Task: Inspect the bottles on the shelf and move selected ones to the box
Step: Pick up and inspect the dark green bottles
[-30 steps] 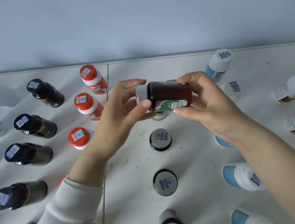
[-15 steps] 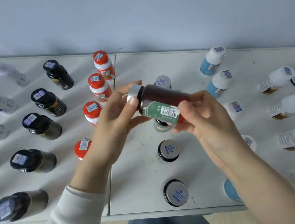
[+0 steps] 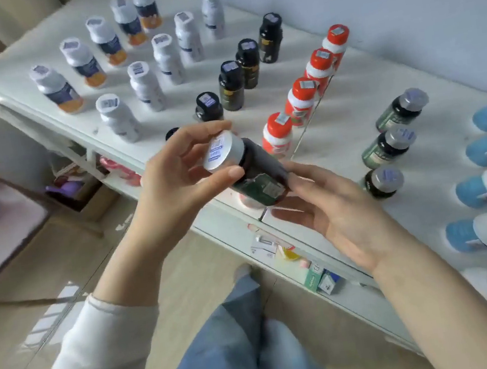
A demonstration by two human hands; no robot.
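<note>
Inspection step, right in the thick of it: the dark brown plastic bottle with the silver-grey cap [image 3: 260, 168] is off the white shelf [image 3: 338, 130] and up in the air, tilted, just over the shelf's front edge. The left hand [image 3: 173, 181] has its fingers and thumb curled round the cap end and is doing the gripping. The right hand [image 3: 337, 215] lies palm-up, fingers close to straight, thumb and fingertips only touching the bottom end: a support, not a clasp.

The cap faces the camera, and on it is a white sticker with blue barcode print [image 3: 217, 151]. Nothing on it can be read. On the bottle's side is a torn green paper label [image 3: 263, 188] with a small pale patch; the writing is too blurred to make out. No brand is legible anywhere.

On the shelf, three similar green-labelled dark bottles with silver caps [image 3: 387, 147] stand to the right and a row of red-capped white bottles [image 3: 278, 126] behind, all with the same blue stickers on their lids.

Next move, as I judge it: finish reading the label, then decide between shelf and box. Which container is the box I cannot tell; a brown cardboard carton [image 3: 94, 202] sits low on the left, so a carry would swing that way in the left hand.
</note>
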